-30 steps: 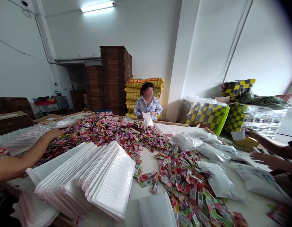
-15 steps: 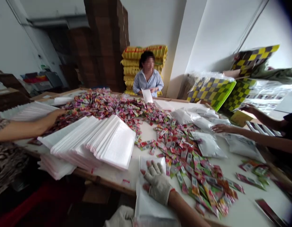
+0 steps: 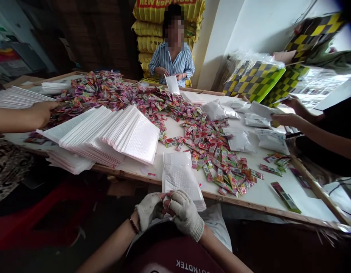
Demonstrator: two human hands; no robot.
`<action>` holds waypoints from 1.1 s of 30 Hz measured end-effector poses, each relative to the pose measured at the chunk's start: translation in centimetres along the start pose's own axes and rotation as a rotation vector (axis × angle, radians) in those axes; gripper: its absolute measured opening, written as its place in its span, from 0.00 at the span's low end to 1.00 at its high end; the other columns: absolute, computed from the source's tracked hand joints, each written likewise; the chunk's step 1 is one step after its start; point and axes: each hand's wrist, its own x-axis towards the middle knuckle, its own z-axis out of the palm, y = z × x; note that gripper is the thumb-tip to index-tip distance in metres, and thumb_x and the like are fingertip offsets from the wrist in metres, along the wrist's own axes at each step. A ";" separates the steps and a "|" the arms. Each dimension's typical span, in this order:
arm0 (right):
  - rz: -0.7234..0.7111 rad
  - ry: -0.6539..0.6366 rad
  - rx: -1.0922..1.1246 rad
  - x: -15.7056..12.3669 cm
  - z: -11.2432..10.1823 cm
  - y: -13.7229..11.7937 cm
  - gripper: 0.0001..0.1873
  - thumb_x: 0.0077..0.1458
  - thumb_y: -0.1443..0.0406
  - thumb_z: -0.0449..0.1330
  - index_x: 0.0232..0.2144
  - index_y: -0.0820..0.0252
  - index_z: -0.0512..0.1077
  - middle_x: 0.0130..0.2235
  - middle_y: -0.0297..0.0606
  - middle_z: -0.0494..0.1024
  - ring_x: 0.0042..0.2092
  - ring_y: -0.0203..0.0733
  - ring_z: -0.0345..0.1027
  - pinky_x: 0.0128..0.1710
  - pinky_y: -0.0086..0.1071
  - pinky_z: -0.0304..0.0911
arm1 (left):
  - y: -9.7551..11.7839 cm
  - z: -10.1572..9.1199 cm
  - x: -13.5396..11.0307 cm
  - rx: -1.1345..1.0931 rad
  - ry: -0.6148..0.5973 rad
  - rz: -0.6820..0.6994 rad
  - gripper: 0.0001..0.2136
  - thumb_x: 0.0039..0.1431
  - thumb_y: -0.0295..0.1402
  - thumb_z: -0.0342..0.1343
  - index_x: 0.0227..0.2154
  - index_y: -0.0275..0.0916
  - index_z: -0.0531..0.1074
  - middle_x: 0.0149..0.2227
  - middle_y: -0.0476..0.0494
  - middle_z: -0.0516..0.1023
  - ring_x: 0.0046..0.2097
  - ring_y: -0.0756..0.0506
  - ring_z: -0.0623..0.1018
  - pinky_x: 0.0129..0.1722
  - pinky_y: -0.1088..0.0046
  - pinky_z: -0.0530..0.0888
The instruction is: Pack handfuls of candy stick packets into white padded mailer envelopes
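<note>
A white bubble mailer lies at the table's near edge, its near end jutting over the edge toward me, with more layers showing beneath it. My left hand and my right hand, both in pale knit gloves with bare fingertips, meet at its near left end. The fingers of both are closed and pressed together. Whatever is between the fingertips is hidden. To the left, a fanned stack of white bubble mailers leans on the table. Many small colourful packets are spread right of the mailer.
A person in a striped shirt holds a white mailer across the table. An arm reaches in from the left, over the packet heap. At right, another person's hands work near filled white mailers. A wooden rim edges the table.
My right hand has left the flat of the mailer and come back toward my body, meeting my left hand. The view tilts lower. The co-worker's hands at right have lifted a white mailer.
</note>
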 end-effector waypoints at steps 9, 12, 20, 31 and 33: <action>0.741 0.071 0.456 -5.9 -8.7 -1.9 0.07 0.53 0.61 0.59 0.29 0.58 0.68 0.29 0.33 0.72 0.30 0.36 0.65 0.29 0.28 0.62 | 1.2 -0.9 -1.8 0.185 0.175 0.176 0.16 0.46 0.45 0.63 0.26 0.37 0.69 0.21 0.51 0.70 0.21 0.52 0.68 0.21 0.77 0.64; 1.018 -0.028 0.107 -13.4 -13.1 0.5 0.12 0.53 0.62 0.56 0.40 0.56 0.73 0.30 0.36 0.76 0.30 0.41 0.70 0.29 0.31 0.65 | 1.4 -2.7 -2.0 0.402 0.253 0.315 0.16 0.52 0.47 0.55 0.27 0.37 0.71 0.23 0.48 0.73 0.23 0.49 0.71 0.23 0.73 0.69; 0.318 0.080 -0.529 -11.1 -9.7 3.6 0.30 0.58 0.72 0.49 0.62 0.55 0.58 0.63 0.47 0.62 0.59 0.45 0.63 0.54 0.41 0.65 | 2.1 -5.4 -0.8 1.429 0.241 1.190 0.27 0.55 0.29 0.53 0.60 0.38 0.63 0.65 0.39 0.60 0.65 0.39 0.61 0.62 0.60 0.65; 0.498 0.055 0.125 -3.6 -6.3 4.2 0.13 0.56 0.66 0.51 0.36 0.59 0.76 0.37 0.38 0.80 0.40 0.43 0.74 0.42 0.35 0.67 | 2.8 -2.5 -1.6 1.054 0.096 0.885 0.10 0.58 0.34 0.54 0.36 0.40 0.80 0.42 0.41 0.79 0.46 0.43 0.77 0.51 0.66 0.72; 0.654 0.055 0.143 -2.4 -6.4 4.0 0.14 0.58 0.60 0.51 0.28 0.59 0.73 0.27 0.35 0.76 0.31 0.41 0.70 0.33 0.32 0.64 | 3.1 -1.7 -1.3 1.003 0.199 0.799 0.13 0.60 0.40 0.52 0.33 0.39 0.78 0.37 0.43 0.78 0.41 0.44 0.76 0.45 0.69 0.72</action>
